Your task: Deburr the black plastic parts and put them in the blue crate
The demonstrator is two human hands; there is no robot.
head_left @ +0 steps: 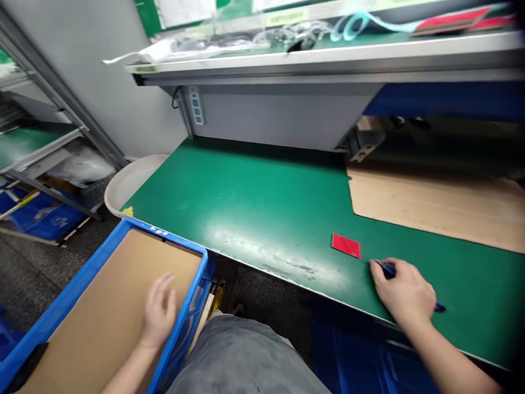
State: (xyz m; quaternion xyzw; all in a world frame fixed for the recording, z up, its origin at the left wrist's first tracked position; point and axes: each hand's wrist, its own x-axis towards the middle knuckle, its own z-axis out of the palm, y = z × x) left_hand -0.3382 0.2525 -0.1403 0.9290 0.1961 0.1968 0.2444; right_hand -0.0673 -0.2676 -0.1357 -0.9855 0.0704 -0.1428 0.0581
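Observation:
My left hand (159,311) hovers with fingers stretched flat over the brown cardboard sheet (110,306) lying inside a blue plastic crate (192,257) beside the bench. It holds nothing. My right hand (404,293) rests near the front edge of the green bench top (254,208), its fingers closed around a dark blue pen (385,268) that sticks out on both sides of the hand. A small red card (346,245) lies flat on the mat just left of and beyond the pen's tip, not touched.
A large flat cardboard sheet (435,202) lies at the bench's right rear. An upper shelf (328,54) carries clear bags, tape and red strips. A beige round bin (127,183) stands left of the bench, and metal racking (45,158) with blue bins further left. My grey-clad knee (241,355) is below.

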